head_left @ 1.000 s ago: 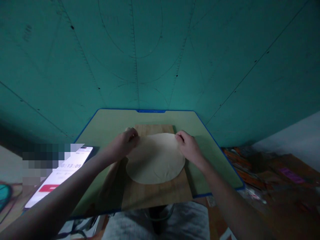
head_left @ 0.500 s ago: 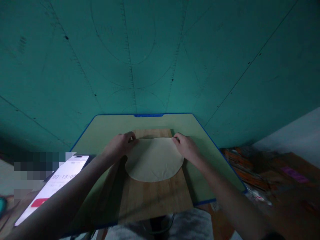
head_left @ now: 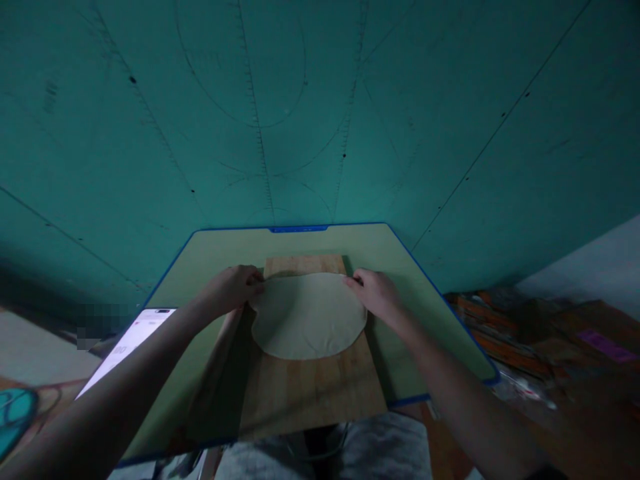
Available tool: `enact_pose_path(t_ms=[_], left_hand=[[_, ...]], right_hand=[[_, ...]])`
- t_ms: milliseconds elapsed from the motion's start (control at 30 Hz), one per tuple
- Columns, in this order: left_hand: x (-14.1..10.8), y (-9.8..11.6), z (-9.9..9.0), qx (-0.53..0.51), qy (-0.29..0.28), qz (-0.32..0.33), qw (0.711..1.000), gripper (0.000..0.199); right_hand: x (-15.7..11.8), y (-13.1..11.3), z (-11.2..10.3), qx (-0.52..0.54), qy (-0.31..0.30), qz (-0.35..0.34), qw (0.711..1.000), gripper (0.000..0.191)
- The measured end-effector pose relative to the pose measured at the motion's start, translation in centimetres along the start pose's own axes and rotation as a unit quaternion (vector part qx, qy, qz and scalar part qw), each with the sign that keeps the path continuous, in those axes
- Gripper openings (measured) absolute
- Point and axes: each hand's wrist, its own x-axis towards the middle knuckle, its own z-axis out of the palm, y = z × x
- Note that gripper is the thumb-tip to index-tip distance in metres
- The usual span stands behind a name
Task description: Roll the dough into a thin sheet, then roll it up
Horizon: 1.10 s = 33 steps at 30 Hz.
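Note:
A flat, pale sheet of rolled dough (head_left: pixel 307 317) lies across a wooden board (head_left: pixel 315 397), its near edge rounded and its far edge fairly straight. My left hand (head_left: pixel 240 287) is closed, pinching the dough's far left corner and drawing it out past the board's side. At the far right corner, my right hand (head_left: pixel 375 290) grips the dough between thumb and fingers. A wooden rolling pin, or a stick like one, (head_left: pixel 220 353) rests left of the board, partly in shadow and behind my left forearm.
The board stands on a pale green table (head_left: pixel 230 243) with a blue rim, against a green wall (head_left: pixel 320 133) with drawn lines. A lit phone (head_left: pixel 130 343) lies at the left, partly behind my forearm. Cardboard (head_left: pixel 590 333) is piled at right, and a teal stool (head_left: pixel 17 413) sits lower left.
My left hand has moved a little to the left, pulling the dough's far left corner outward. My right hand keeps its hold at nearly the same spot. The view has shifted slightly.

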Motion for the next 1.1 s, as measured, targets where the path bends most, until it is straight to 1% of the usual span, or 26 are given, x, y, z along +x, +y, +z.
enact_pose_path(t_ms=[100,200,267,400,467,533,767,833,900,1000,1033,1100], left_hand=[[-0.1,-0.2,-0.1,-0.006,0.014,0.005,1.000,0.031],[-0.3,-0.2,-0.4,-0.012,0.010,0.008,1.000,0.029],[-0.6,0.0,-0.6,-0.016,0.001,0.008,1.000,0.030],[-1.2,0.4,-0.9,-0.025,-0.034,0.020,0.999,0.033],[-1.4,0.4,-1.1,-0.030,-0.023,0.024,0.999,0.030],[-1.4,0.4,-1.2,-0.034,0.000,0.020,0.999,0.027],[-0.6,-0.7,-0.5,-0.097,-0.006,-0.015,0.995,0.028],[-0.5,-0.8,-0.3,-0.102,-0.005,-0.017,0.995,0.028],[-0.4,-0.7,-0.1,-0.110,0.001,-0.018,0.994,0.030],[-0.2,-0.2,0.1,-0.119,0.014,-0.021,0.993,0.040],[-0.2,0.0,0.1,-0.120,0.014,-0.020,0.992,0.041],[-0.2,0.4,0.1,-0.120,0.010,-0.017,0.993,0.038]], right_hand=[[0.2,0.6,0.2,0.018,0.012,-0.007,1.000,0.030],[0.3,1.3,0.4,0.057,0.012,-0.020,0.998,0.030],[0.4,1.7,0.3,0.097,0.000,-0.044,0.994,0.028],[0.5,2.5,0.0,0.150,-0.037,-0.085,0.984,0.024],[0.5,2.7,-0.1,0.168,-0.047,-0.095,0.980,0.022],[0.5,2.8,-0.2,0.179,-0.048,-0.096,0.978,0.021],[0.2,2.7,-0.3,0.182,-0.034,-0.091,0.978,0.021],[0.2,2.6,-0.2,0.189,-0.022,-0.093,0.977,0.022],[0.4,2.4,0.0,0.216,0.000,-0.093,0.972,0.022],[0.9,1.6,0.3,0.256,0.018,-0.094,0.962,0.018],[1.0,1.3,0.4,0.255,0.016,-0.092,0.962,0.016],[1.3,0.6,0.4,0.232,0.010,-0.082,0.969,0.013]])
